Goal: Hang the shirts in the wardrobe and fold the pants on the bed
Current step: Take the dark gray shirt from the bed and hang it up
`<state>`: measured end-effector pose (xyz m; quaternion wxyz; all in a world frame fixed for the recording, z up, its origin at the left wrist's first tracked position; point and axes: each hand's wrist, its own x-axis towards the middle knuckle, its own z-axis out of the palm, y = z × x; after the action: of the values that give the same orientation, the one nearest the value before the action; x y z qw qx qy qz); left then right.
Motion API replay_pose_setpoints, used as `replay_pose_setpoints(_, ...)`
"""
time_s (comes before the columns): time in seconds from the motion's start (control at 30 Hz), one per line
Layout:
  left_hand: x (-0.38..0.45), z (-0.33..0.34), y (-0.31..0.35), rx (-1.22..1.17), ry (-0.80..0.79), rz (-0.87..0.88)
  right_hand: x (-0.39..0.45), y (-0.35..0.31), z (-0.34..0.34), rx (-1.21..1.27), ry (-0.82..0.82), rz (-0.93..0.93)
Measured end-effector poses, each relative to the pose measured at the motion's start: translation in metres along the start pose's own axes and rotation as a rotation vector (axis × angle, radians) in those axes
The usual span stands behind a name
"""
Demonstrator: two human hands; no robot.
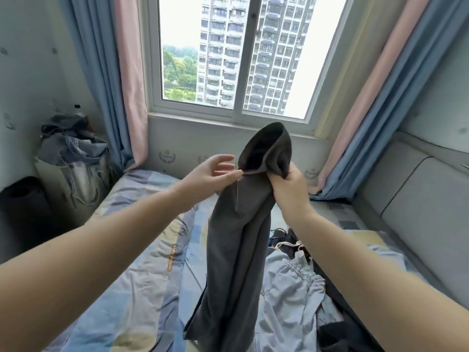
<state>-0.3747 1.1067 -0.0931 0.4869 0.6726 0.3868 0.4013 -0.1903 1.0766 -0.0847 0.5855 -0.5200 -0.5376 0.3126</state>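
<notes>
From your head camera, you hold a pair of dark grey pants (236, 240) up in the air over the bed (142, 240), in front of the window (241, 54). Your right hand (289, 189) has its fingers curled tight round a bunch of cloth at the top of the pants, and the opening above your fist stands up in a loop. Your left hand (215, 174) is beside it: thumb and forefinger pinch the edge of the cloth at a seam, while the other fingers spread out loose and straight above. The rest of the pants hangs straight down between your forearms, and the lower end reaches down to the bedcover near the bottom of the picture.

On the bed to the right of the hanging pants lies a heap of clothes (297, 283): a light blue garment with a gathered waist on top, darker pieces beneath and behind it. Blue and pink curtains (119, 80) hang at both sides of the window. At the left, beside the bed, stands a bag (73, 171) stuffed with more clothes.
</notes>
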Motion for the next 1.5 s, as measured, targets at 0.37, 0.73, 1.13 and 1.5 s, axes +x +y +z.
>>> replay_pose_setpoints(0.37, -0.04, -0.029, -0.038, 0.035, -0.198, -0.125, -0.028, -0.056, 0.006, -0.12, 0.322, 0.007)
replay_pose_setpoints(0.73, -0.059, 0.023, 0.041, 0.054, -0.405, 0.198, -0.121, -0.061, -0.048, -0.752, 0.238, 0.177)
replay_pose_setpoints(1.13, -0.129, 0.195, 0.118, -0.102, -0.679, 0.229, -0.284, -0.124, -0.116, -1.06, 0.401, 0.14)
replay_pose_setpoints(1.5, -0.303, 0.34, 0.23, -0.683, -1.076, 0.018, -0.465, -0.185, -0.196, -0.645, 0.925, 0.166)
